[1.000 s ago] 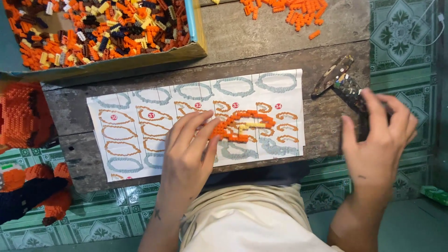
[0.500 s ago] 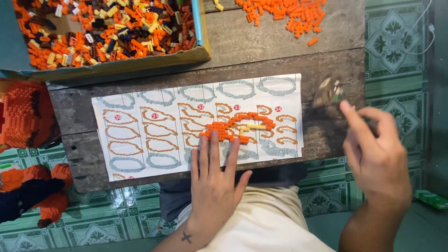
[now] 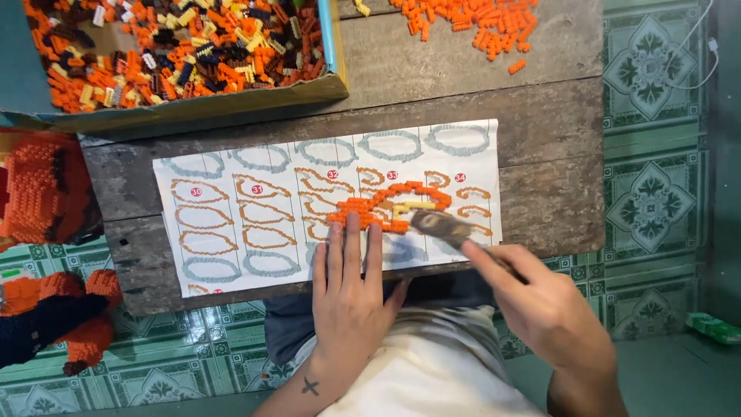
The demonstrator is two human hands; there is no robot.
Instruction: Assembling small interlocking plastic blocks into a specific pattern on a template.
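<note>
A white instruction sheet [image 3: 262, 208] with orange and grey outline drawings lies on a weathered wooden table [image 3: 540, 154]. On the sheet sits a flat ring of small orange bricks [image 3: 390, 205] with a few yellow ones. My left hand [image 3: 351, 289] lies flat, fingers together, fingertips touching the ring's near edge. My right hand [image 3: 540, 305] grips a small dark tool [image 3: 440, 225] whose blurred head is over the ring's right end.
A cardboard tray [image 3: 193, 108] of mixed orange, yellow and dark bricks stands at the back left. Loose orange bricks [image 3: 471, 19] lie at the back. Built orange brick figures [image 3: 42, 193] sit left of the table, over green patterned floor tiles.
My right hand has picked up the tool from the table's right side and brought it left to the brick ring. My left hand slid back toward me, off the ring.
</note>
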